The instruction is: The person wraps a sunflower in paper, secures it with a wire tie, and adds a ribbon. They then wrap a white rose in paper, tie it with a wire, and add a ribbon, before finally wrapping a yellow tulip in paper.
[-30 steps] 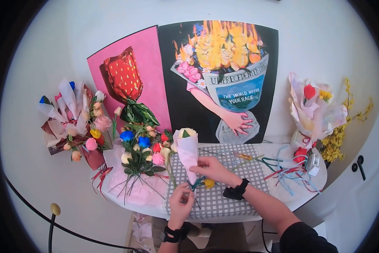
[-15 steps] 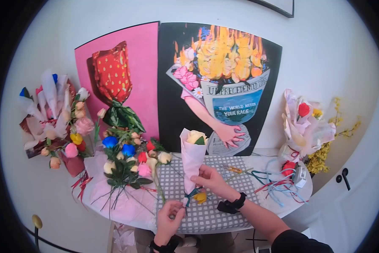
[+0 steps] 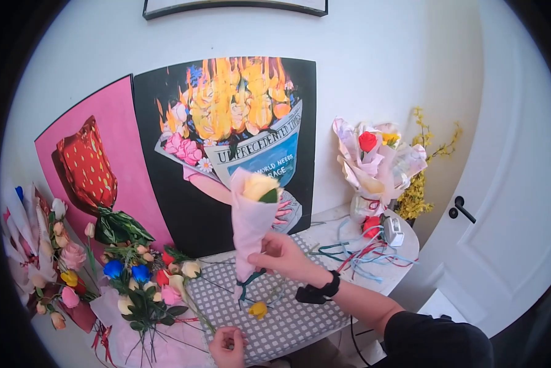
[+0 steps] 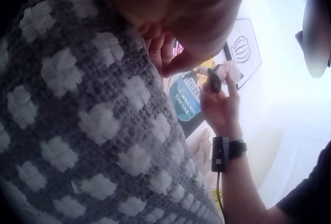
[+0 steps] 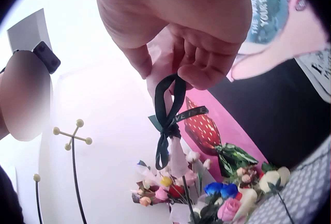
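In the head view my right hand (image 3: 286,259) holds up a single cream rose (image 3: 260,187) wrapped in pale pink paper (image 3: 247,224). Thumb and fingers pinch the wrap at its lower part. A dark green ribbon (image 5: 168,105) is tied in a bow round the narrow end, and the stem (image 5: 187,195) pokes out below in the right wrist view. My left hand (image 3: 228,345) is apart from the rose, low over the front of the checked cloth (image 3: 300,313), fingers loosely curled with nothing in them. A yellow flower (image 3: 258,310) lies on the cloth beneath the wrapped rose.
Loose artificial flowers (image 3: 146,288) lie on pink paper at the left, beside a wrapped bouquet (image 3: 36,239). Tangled ribbons (image 3: 367,260) and another bouquet (image 3: 377,162) are at the right end. Two painted boards (image 3: 165,221) lean against the wall behind.
My right hand has raised the wrapped rose off the cloth. The left hand has let go of its lower end and drawn back. The head view has swung to the right.
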Available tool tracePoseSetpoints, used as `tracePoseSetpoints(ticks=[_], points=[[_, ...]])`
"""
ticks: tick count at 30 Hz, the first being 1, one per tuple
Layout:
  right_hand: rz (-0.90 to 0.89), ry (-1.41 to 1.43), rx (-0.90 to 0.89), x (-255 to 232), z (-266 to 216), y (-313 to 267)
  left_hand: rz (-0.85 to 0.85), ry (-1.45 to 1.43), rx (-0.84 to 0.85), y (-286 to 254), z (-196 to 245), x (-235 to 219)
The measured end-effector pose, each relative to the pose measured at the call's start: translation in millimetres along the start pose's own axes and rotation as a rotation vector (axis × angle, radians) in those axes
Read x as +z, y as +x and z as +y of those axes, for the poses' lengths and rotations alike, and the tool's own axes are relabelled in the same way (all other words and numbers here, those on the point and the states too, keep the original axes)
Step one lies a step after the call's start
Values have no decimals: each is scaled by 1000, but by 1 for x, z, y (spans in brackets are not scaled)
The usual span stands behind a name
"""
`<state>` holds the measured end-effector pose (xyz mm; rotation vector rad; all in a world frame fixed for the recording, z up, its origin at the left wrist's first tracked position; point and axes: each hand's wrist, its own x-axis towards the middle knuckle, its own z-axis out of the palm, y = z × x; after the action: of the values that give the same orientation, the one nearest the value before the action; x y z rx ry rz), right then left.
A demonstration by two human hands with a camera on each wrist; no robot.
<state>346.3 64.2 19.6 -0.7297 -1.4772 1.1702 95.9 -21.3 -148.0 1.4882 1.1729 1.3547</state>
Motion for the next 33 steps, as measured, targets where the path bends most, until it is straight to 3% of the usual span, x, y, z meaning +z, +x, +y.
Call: tracePoseSetpoints(ticks=[3, 7, 11, 13, 16, 18, 22, 24, 26, 28, 29, 31, 33], points=[[41, -30, -88, -13, -40, -9, -1, -63, -24, 2, -1, 1], [252, -189, -182, -52, -87, -45, -7, -46, -41, 1, 14, -2], [564, -338, -246, -106, -119, -107, -4, -44, -15, 0, 9, -2], [737, -397, -436, -127, -127, -132, -13, -18, -1, 3, 3, -1], [858, -509, -449, -170, -146, -181, -39, -27, 19, 0, -5, -3], [1055, -688, -374, -185, -174, -196, -60, -47, -16, 1, -14, -3], [1230, -862, -488, -235, -215, -178, -32, -25, -62, 2, -18, -4], [1220, -967, -480, -266, -229, -158, -40, -5, -75, 2, -8, -3], [1083, -1005, -549, -308, -228, -131, -35, 14, -84, -2, -3, -4], [1059, -1025, -352, -346, -228, -105, -40, -149, -117, -1, 1, -2], [1058, -1030, -363, -363, -226, -94, -38, -157, -109, -1, 3, 0], [1104, -1095, -17, -393, -217, -76, -16, -136, -74, -1, 7, 1], [1107, -1062, 32, -421, -200, -64, -25, -143, -67, 1, 8, 0]])
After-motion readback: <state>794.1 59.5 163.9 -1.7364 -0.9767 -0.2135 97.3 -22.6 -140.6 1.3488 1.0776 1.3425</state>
